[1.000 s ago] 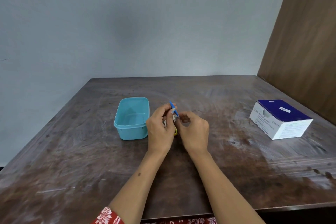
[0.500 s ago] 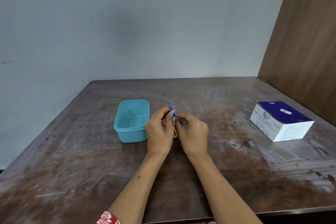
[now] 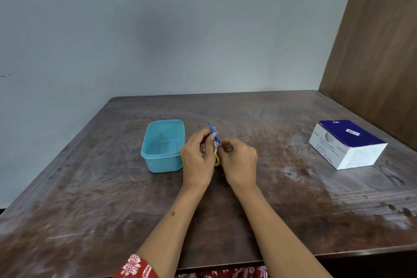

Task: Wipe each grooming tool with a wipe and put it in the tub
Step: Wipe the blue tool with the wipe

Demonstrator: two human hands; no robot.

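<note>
The left hand [image 3: 198,156] pinched a thin blue tool [image 3: 214,134]; the right hand [image 3: 239,160] gripped its lower end. Light, stiff, slippery, likely pointed: best held mid-shaft.

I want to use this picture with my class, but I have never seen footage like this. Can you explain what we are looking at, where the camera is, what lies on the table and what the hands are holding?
There is no machine here: a person works with two bare hands. The one picture comes from a camera worn on the person's head, looking forward and down, so the arms reach in from the bottom edge.

On the dark wooden table stands an open turquoise plastic tub, which looks empty. To the right lies a blue and white box of alcohol swabs.

The left hand and the right hand meet beside the tub. Together they hold a thin blue grooming tool, its tip pointing up and away. Something white, probably a wipe, shows between the fingers. A yellow object peeks out below the hands; I cannot tell what it is.
</note>
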